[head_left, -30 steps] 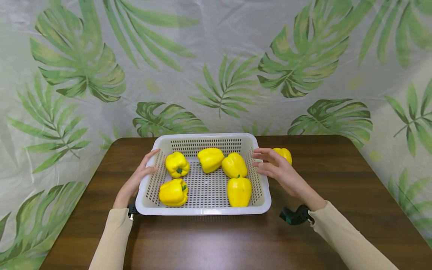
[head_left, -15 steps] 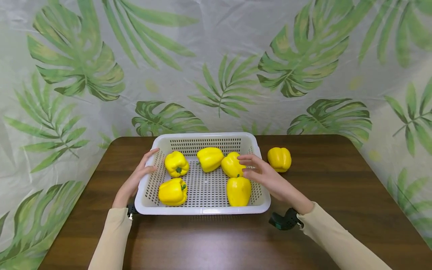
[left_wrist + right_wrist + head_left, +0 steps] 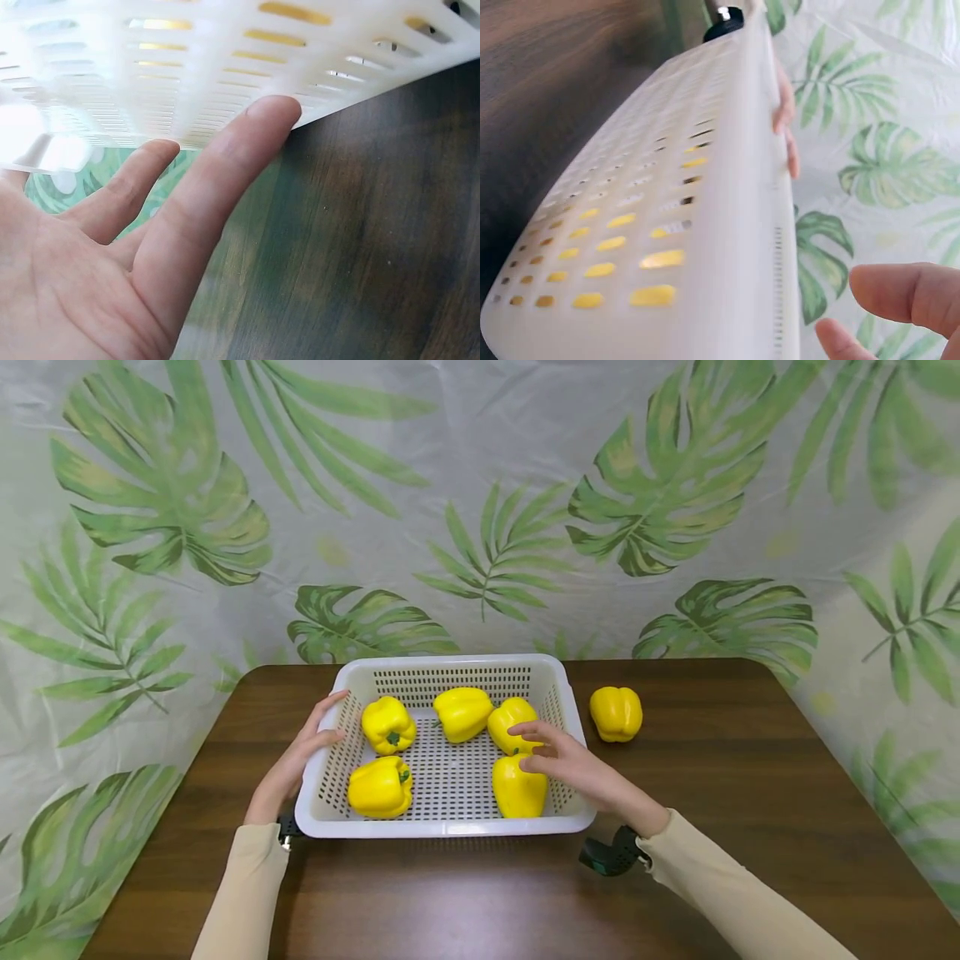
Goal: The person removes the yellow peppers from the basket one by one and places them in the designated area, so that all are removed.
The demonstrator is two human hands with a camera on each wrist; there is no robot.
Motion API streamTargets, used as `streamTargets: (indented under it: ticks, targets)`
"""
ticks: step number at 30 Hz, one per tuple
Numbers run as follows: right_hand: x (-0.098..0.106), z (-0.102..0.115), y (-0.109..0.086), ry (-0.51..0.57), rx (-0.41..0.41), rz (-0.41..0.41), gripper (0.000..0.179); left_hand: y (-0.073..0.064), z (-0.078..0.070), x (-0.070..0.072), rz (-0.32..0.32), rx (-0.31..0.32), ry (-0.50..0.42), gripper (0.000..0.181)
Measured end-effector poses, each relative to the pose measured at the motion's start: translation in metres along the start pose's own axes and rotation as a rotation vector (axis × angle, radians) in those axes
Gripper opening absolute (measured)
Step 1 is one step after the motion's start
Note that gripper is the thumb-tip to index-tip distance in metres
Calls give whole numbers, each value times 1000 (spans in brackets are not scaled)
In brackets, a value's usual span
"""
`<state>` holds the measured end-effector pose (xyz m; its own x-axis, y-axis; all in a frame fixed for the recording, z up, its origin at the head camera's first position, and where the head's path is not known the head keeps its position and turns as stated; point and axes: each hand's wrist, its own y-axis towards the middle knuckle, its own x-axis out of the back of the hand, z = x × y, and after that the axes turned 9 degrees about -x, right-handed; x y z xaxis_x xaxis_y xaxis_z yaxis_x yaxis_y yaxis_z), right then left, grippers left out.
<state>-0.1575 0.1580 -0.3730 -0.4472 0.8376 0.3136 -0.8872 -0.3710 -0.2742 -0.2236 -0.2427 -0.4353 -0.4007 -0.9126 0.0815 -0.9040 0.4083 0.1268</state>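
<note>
A white perforated plastic basket (image 3: pixel 450 829) on the brown table holds several yellow bell peppers. Two sit at its left, an upper one (image 3: pixel 388 725) and a lower one (image 3: pixel 380 787); another (image 3: pixel 462 714) lies at the back. My left hand (image 3: pixel 294 766) rests at the basket's left side, fingertips at the rim; in the left wrist view its fingers extend along the slotted wall (image 3: pixel 225 45). My right hand (image 3: pixel 581 768) reaches over the right rim with fingers spread, overlapping the near right pepper (image 3: pixel 520 793) and partly hiding the pepper behind it (image 3: pixel 510 718). Nothing shows between those fingers.
One more yellow bell pepper (image 3: pixel 617 714) lies on the table (image 3: pixel 750 777) to the right of the basket. A leaf-patterned cloth (image 3: pixel 510 510) hangs behind the table. A black wrist camera (image 3: pixel 611 852) sits under the right wrist.
My right hand has moved left from beside the table pepper, over the rim to the right-hand peppers, uncovering the table one. The near right pepper has shifted slightly left. My left hand keeps its place.
</note>
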Motion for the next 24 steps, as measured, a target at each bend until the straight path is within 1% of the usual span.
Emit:
streamTargets:
  ticks: [10,13,18,24]
  targets:
    - [-11,-1,8,-125,-13,-3,44,0,-1,0,-2,5,6,63]
    - [-15,-1,8,-134,-44,-17,43,0,-1,0,-2,4,13,63]
    - [-20,-2,9,-205,-79,-49,42,1,0,0,1,-8,18,62]
    - [-24,-4,9,-320,-52,-82,40,-1,0,0,2,-14,2,62]
